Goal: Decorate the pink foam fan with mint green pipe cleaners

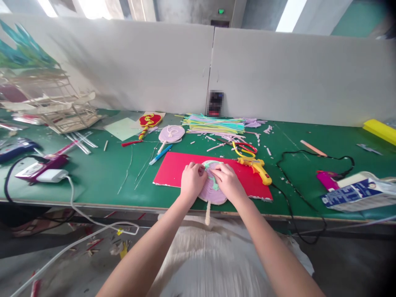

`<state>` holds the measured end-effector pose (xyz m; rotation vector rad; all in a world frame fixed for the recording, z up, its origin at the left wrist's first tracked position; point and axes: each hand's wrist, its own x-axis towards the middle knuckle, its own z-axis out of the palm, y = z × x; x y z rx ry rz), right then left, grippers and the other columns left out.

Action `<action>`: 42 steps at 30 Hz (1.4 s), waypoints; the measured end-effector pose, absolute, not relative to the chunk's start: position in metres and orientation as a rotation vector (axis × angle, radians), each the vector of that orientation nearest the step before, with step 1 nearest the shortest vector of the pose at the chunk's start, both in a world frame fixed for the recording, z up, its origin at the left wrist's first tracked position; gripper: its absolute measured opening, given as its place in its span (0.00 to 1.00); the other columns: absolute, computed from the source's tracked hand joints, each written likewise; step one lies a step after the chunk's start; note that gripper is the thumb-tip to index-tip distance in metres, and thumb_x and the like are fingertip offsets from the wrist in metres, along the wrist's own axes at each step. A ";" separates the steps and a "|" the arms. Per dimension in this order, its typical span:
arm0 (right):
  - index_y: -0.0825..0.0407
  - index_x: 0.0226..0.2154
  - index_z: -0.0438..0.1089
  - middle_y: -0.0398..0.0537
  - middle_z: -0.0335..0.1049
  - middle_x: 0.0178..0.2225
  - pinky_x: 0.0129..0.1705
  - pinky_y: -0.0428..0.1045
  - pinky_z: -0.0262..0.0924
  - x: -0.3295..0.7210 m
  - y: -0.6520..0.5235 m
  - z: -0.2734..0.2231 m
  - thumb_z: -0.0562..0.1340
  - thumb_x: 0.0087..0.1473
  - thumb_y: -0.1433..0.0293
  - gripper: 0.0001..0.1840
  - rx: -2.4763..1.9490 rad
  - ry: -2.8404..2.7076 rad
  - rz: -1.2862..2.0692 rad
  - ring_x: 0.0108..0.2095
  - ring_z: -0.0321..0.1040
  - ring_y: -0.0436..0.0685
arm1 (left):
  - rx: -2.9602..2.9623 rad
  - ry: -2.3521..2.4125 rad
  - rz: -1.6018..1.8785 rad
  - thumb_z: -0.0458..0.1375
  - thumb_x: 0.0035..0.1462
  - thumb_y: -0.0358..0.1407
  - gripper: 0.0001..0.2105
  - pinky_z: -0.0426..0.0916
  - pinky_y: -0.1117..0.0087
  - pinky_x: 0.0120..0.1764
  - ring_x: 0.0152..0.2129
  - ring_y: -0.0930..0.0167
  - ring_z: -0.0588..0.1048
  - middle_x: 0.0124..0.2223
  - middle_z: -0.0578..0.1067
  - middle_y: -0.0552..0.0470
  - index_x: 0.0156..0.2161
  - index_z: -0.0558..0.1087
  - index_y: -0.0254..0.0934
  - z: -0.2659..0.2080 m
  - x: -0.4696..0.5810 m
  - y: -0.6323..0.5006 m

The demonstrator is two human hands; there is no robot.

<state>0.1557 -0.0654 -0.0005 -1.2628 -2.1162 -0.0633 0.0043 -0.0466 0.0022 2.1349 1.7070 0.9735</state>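
Note:
A round lilac fan [213,197], apparently coiled from pipe cleaners, lies on a red board [170,169]. Its pale handle [208,214] points toward me past the table edge. Mint-green trim [215,184] runs across its face and along the top rim. On the fan's left upper edge, my left hand [194,180] has its fingers curled and closed. Opposite it, my right hand [228,181] pinches at the upper right of the face, by the green trim. The fingertips cover whatever is between them.
Behind the board lie a pipe-cleaner bundle [216,124], another lilac fan [171,134] and a red-yellow piece [150,120]. Scissors [244,149] and a yellow glue gun [256,166] rest at the board's right. A blue pen [161,154], power strip [40,171] and carton [361,194] are around.

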 end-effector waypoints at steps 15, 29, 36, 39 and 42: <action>0.47 0.49 0.67 0.51 0.65 0.39 0.46 0.52 0.64 0.156 -0.057 0.003 0.49 0.59 0.76 0.20 -1.280 -2.228 0.133 0.44 0.63 0.57 | 2.115 1.725 0.965 0.56 0.50 0.31 0.08 0.64 0.69 0.39 0.33 0.67 0.68 0.33 0.71 0.50 0.36 0.73 0.37 0.003 0.004 -0.047; 0.49 0.46 0.69 0.51 0.65 0.37 0.45 0.51 0.62 0.154 -0.057 0.004 0.50 0.58 0.76 0.18 -1.315 -2.285 0.049 0.41 0.62 0.56 | 2.108 1.665 0.959 0.54 0.52 0.32 0.07 0.65 0.68 0.39 0.33 0.67 0.70 0.34 0.73 0.49 0.35 0.73 0.36 0.004 0.000 -0.043; 0.51 0.44 0.70 0.52 0.65 0.37 0.43 0.51 0.63 0.153 -0.059 0.006 0.51 0.56 0.77 0.17 -1.339 -2.293 0.011 0.40 0.62 0.57 | 2.175 1.269 0.762 0.54 0.50 0.29 0.07 0.66 0.72 0.36 0.31 0.71 0.72 0.35 0.74 0.51 0.34 0.73 0.37 0.014 -0.024 0.000; 0.49 0.44 0.70 0.52 0.65 0.37 0.43 0.52 0.63 0.153 -0.058 0.005 0.52 0.56 0.78 0.18 -1.340 -2.289 -0.012 0.39 0.63 0.57 | 2.173 1.127 0.672 0.56 0.48 0.31 0.06 0.66 0.72 0.36 0.31 0.71 0.72 0.34 0.75 0.52 0.33 0.73 0.37 0.017 -0.026 0.017; 0.49 0.45 0.70 0.52 0.65 0.37 0.43 0.53 0.63 0.153 -0.059 0.005 0.52 0.56 0.77 0.18 -1.339 -2.280 -0.009 0.40 0.62 0.57 | 2.140 1.098 0.637 0.57 0.46 0.30 0.06 0.66 0.73 0.34 0.29 0.72 0.72 0.32 0.75 0.53 0.31 0.74 0.36 0.017 -0.024 0.026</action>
